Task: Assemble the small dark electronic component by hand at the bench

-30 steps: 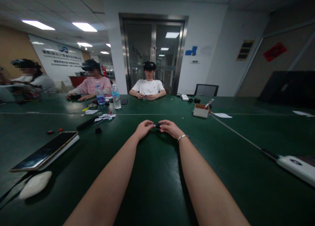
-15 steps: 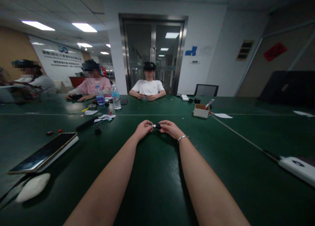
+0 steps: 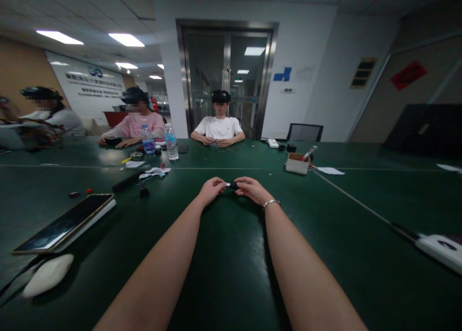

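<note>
- Centre of the frame, here's the piece (image 3: 232, 185): tiny, black with a silvery end, spanning the gap between two hands!
- Left hand (image 3: 212, 190): fingertips pinched narrow on the silvery end.
- Right hand (image 3: 252, 190): fingers drawn in around the black end, hiding some of it; one part or two joined, I can't tell.
- The danger? So little to grip that a hard tug or twist could make it slip from either side.
- Dropped on the dark green table (image 3: 231, 263), black on dark, it could be hard to spot.
- Wide arm swings carry risk too: the phone (image 3: 68, 225) could be knocked at lower left, the cable (image 3: 352, 196) snagged at right.
</note>
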The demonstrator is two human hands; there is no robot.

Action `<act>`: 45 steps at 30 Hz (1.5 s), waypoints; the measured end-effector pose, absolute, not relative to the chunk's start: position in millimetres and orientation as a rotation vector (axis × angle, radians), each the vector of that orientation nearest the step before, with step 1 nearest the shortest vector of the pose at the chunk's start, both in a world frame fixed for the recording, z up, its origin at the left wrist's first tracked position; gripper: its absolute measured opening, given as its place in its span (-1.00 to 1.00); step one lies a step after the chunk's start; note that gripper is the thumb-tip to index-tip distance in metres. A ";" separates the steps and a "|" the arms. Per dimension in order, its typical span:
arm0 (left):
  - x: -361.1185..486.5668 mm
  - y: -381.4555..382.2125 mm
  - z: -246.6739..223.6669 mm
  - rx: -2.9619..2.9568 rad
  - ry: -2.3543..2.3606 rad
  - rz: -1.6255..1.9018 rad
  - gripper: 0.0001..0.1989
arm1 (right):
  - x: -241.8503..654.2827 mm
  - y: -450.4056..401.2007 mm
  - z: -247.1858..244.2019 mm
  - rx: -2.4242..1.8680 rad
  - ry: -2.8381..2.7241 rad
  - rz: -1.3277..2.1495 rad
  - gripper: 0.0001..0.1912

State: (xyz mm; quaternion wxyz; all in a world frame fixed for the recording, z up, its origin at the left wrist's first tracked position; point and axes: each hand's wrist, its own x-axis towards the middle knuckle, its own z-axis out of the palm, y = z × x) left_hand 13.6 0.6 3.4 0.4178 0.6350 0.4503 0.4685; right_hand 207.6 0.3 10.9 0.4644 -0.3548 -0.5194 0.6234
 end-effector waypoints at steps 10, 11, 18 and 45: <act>12.8 2.0 1.6 1.620 1.156 1.136 -0.79 | 206.4 -1.1 11.8 -0.883 -1.280 1.515 -0.83; 12.8 2.2 1.6 1.624 1.157 1.133 -0.79 | 206.4 -1.1 11.7 -0.882 -1.279 1.513 -0.82; 11.4 6.2 -1.0 1.665 1.160 1.112 -0.74 | 207.0 -1.1 12.3 -0.865 -1.268 1.532 -0.80; 8.2 15.5 -11.5 1.875 1.402 1.045 -0.51 | 208.7 -0.6 8.3 -0.871 -1.316 1.502 -0.74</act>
